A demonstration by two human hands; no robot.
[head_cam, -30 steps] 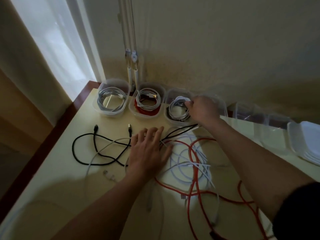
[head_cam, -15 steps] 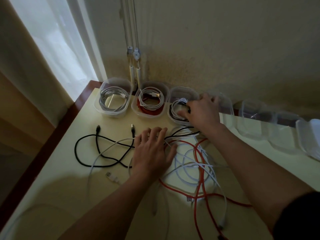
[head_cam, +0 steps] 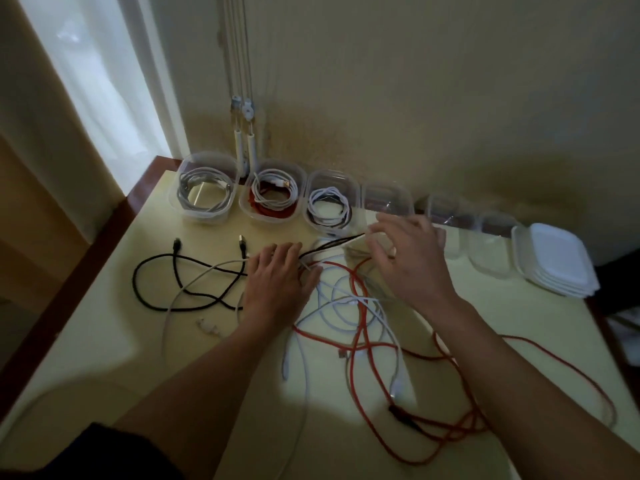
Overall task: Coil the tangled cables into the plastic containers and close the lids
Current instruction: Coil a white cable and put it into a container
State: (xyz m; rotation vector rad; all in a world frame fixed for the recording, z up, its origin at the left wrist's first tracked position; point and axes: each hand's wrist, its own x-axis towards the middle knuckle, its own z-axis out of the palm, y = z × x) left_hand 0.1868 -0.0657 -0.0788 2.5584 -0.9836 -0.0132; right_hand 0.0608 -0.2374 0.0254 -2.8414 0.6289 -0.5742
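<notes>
Three plastic containers at the back of the bench hold coiled cables, none yet lidded. Three empty containers wait beside a stack of white lids. A black cable, a red cable and white cables sprawl tangled in front. The left hand presses flat on the tangle, fingers straight. The right hand hovers, fingers loosely bent by a white strand; any pinch cannot be told. Roughly half the work looks left.
</notes>
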